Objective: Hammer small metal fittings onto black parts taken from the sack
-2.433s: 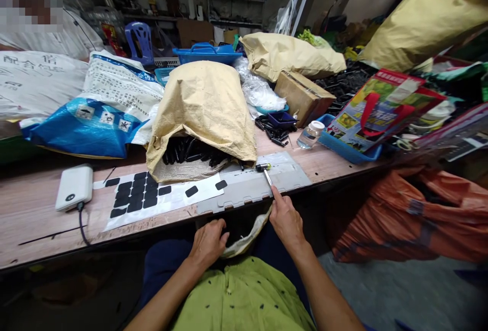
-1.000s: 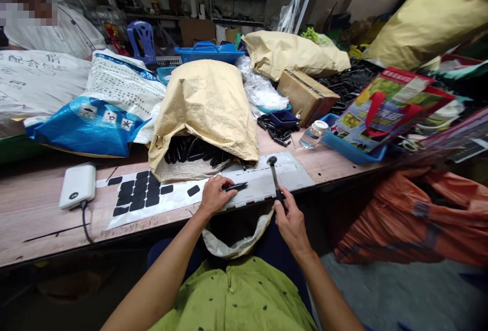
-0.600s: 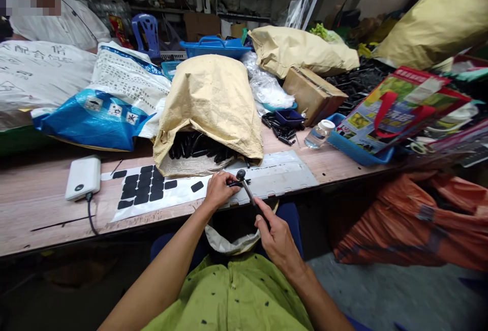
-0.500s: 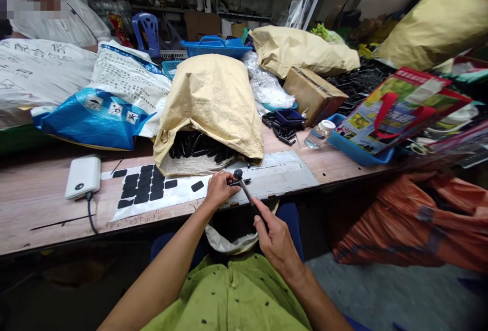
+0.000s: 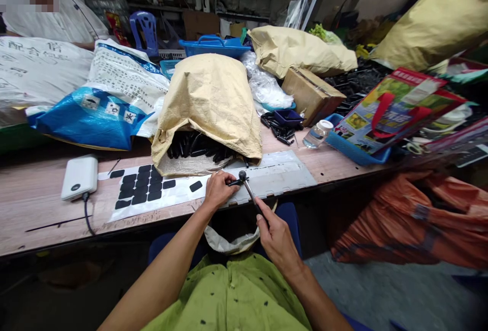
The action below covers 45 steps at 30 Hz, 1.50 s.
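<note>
Black and slim, the plastic piece (image 5: 234, 182) lies pinned by the left hand (image 5: 217, 190) on the grey metal plate (image 5: 280, 178) at the table's near edge — best held flat while the right hand (image 5: 276, 237), its grip closed on the small hammer (image 5: 248, 190), taps squarely.

White sack (image 5: 36, 69): large Chinese characters "配合饲". Other print too small to read.

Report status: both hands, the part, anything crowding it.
Left hand pins small black part on grey plate. Right hand grips small hammer, head at the part. Tan sack of black pieces close behind.
</note>
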Tool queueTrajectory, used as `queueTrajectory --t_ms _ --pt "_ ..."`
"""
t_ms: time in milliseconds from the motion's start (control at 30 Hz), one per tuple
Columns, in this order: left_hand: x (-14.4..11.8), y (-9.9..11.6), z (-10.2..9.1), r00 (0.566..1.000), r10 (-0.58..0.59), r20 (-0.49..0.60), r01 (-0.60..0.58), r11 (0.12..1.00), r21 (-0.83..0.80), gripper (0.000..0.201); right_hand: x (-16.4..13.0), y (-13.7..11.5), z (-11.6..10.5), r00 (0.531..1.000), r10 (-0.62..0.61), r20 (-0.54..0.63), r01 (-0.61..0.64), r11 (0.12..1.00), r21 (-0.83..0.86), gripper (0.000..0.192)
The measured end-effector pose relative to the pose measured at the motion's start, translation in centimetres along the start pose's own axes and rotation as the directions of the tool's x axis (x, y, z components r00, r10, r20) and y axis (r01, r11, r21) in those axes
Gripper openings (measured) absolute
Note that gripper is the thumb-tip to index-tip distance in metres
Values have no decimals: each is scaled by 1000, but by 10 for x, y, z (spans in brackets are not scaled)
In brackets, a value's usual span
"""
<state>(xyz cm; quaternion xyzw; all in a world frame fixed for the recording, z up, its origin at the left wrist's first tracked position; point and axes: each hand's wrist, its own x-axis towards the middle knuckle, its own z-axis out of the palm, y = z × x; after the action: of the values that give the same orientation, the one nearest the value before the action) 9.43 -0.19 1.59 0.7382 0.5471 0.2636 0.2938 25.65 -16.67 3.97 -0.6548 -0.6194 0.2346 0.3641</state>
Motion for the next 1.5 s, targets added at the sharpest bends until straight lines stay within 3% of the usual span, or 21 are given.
queueTrajectory --t_ms 200,300,467,700,1067,1233,1367,1433,1500 --pt "-3 -1 2 999 31 -25 -30 999 44 18 12 10 -13 992 62 -109 -65 997 -27 50" --pt "-4 -2 3 998 51 -30 -49 996 69 19 27 22 -21 977 120 -178 -147 978 -147 51" --pt "-4 -4 4 997 66 -34 -63 996 63 18 43 37 -26 938 287 -195 -344 848 -404 52" --pt "-5 -7 7 997 72 -41 -70 995 65 16 41 28 -25 923 366 -120 -363 724 -586 53" --pt "-5 -7 5 991 127 -39 -124 990 62 13 41 31 -23 914 380 -144 -390 717 -577 52" --pt "-41 -2 0 956 290 -50 -294 953 -79 18 40 31 -24 912 386 -140 -392 721 -571 53" --pt "-93 -9 1 857 502 119 -498 865 -61 22 40 29 -24 911 387 -144 -396 721 -569 53" --pt "-113 -17 4 831 506 230 -526 850 33 23 40 29 -24 911 385 -145 -396 724 -565 53" --pt "-124 -26 9 844 432 317 -488 865 120 24 39 29 -24 914 379 -146 -392 729 -562 53"
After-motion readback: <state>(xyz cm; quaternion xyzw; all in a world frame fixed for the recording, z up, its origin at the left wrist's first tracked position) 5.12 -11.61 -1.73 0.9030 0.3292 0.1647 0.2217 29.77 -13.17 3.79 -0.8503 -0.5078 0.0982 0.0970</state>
